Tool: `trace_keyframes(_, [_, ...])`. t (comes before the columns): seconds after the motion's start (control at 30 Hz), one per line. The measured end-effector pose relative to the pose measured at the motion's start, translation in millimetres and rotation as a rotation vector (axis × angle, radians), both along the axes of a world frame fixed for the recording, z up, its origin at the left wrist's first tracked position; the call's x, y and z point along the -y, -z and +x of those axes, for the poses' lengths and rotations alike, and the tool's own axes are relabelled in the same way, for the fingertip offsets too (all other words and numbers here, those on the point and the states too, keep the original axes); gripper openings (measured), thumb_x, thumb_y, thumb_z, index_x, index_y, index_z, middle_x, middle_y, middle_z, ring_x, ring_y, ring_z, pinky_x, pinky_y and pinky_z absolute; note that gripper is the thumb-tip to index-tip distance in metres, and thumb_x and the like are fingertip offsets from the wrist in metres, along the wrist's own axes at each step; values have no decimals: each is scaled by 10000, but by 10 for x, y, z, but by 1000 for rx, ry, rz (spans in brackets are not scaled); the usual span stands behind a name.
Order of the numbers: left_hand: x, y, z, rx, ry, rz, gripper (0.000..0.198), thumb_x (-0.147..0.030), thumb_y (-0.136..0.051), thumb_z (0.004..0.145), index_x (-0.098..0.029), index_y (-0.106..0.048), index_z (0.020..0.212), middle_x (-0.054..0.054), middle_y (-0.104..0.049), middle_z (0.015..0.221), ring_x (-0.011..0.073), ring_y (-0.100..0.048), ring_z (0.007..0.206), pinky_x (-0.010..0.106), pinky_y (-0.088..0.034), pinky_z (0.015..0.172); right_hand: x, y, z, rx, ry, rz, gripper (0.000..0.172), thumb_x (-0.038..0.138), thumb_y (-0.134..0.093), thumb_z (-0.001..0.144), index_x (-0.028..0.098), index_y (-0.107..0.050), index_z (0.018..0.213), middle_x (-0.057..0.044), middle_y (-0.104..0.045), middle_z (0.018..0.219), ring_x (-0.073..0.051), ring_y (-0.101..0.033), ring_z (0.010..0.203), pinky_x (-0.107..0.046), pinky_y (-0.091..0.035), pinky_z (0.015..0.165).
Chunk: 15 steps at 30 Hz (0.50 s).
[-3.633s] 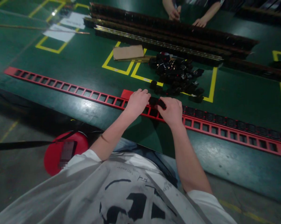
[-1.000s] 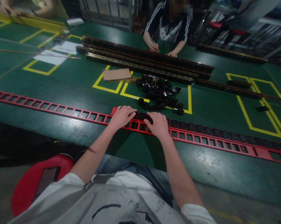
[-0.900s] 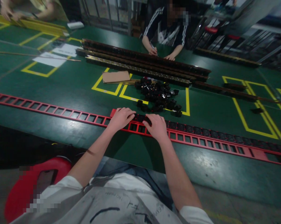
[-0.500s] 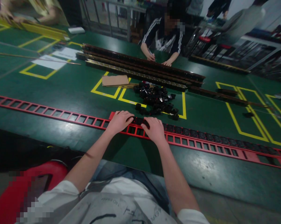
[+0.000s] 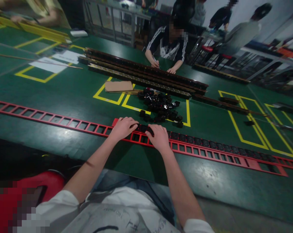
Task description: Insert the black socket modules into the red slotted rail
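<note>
A long red slotted frame point(image 5: 209, 154) lies along the near side of the green table point(image 5: 71, 94). Its far row to the right holds several black parts. My left hand point(image 5: 123, 128) and my right hand point(image 5: 158, 137) rest side by side on the frame, fingers curled and pressing down. Between their fingertips sits a small black part point(image 5: 143, 128) in the frame's far row. A loose pile of black parts point(image 5: 161, 106) lies just beyond the hands, inside a yellow marked box.
Long dark rails point(image 5: 146, 72) lie across the table's middle, with a cardboard piece point(image 5: 119, 86) beside them. A person in a striped dark top point(image 5: 169, 45) works at the far edge. A second red frame point(image 5: 44, 116) stretches left. A red stool point(image 5: 22, 200) stands below left.
Both hands stay pressed on the black part in the frame. The view has tilted upward, bringing more of the far room and people into sight.
</note>
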<state>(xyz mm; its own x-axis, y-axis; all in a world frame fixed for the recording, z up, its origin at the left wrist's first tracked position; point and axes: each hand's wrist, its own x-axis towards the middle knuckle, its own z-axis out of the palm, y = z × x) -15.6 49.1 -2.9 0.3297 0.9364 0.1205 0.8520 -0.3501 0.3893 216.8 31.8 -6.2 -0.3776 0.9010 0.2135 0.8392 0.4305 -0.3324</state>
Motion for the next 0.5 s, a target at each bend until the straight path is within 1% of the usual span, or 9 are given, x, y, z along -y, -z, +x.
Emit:
trace_keyframes(0.1, [4, 15, 0, 10, 1, 16, 325, -375, -465, 1037, -272, -729, 1195, 52, -737, 1182, 250, -638, 1084, 414, -426, 924, -25, -11, 100, -98, 24, 22, 420, 386, -511, 1006, 213, -621, 1373, -126, -669, 1350, -289, -600, 1248, -474, -469, 1045])
trace_keyframes(0.2, [0, 42, -9, 17, 4, 26, 325, -382, -459, 1042, -277, -726, 1194, 48, -737, 1182, 250, -635, 1091, 412, -421, 923, -175, -72, 383, -162, 131, 106, 448, 392, -523, 982, 192, -613, 1372, -151, -651, 1357, -304, -576, 1284, -491, -478, 1055])
trace_keyframes(0.3, [-4, 61, -14, 26, 5, 27, 319, -387, -462, 1042, -282, -729, 1181, 45, -737, 1178, 247, -635, 1083, 409, -420, 920, -467, -160, 768, -185, 233, 173, 442, 356, -548, 935, 127, -648, 1300, -186, -659, 1299, -311, -598, 1231, -476, -479, 1077])
trace_keyframes(0.33, [-4, 63, -14, 29, 3, 26, 316, -385, -465, 1040, -282, -731, 1177, 45, -737, 1176, 246, -634, 1081, 408, -421, 922, -581, -187, 885, -175, 269, 172, 442, 340, -558, 913, 110, -659, 1277, -195, -663, 1275, -316, -608, 1205, -473, -483, 1075])
trace_keyframes(0.4, [-2, 59, -11, 36, -4, 25, 314, -383, -470, 1037, -283, -734, 1173, 47, -737, 1173, 245, -634, 1083, 408, -423, 929, -805, -227, 1066, -108, 327, 136, 447, 311, -557, 884, 115, -665, 1271, -197, -670, 1262, -335, -603, 1206, -496, -480, 1074])
trace_keyframes(0.43, [0, 54, -10, 39, -6, 23, 314, -382, -470, 1036, -283, -735, 1172, 47, -737, 1170, 244, -634, 1084, 408, -425, 932, -906, -238, 1124, -69, 340, 111, 470, 275, -539, 875, 117, -652, 1302, -200, -657, 1300, -343, -589, 1234, -504, -483, 1066])
trace_keyframes(0.5, [4, 41, -8, 47, -5, 16, 318, -384, -466, 1036, -283, -735, 1173, 49, -737, 1159, 242, -637, 1082, 408, -428, 937, -1072, -241, 1176, 8, 321, 51, 573, 167, -496, 832, 111, -598, 1393, -190, -610, 1405, -337, -556, 1298, -500, -476, 1075])
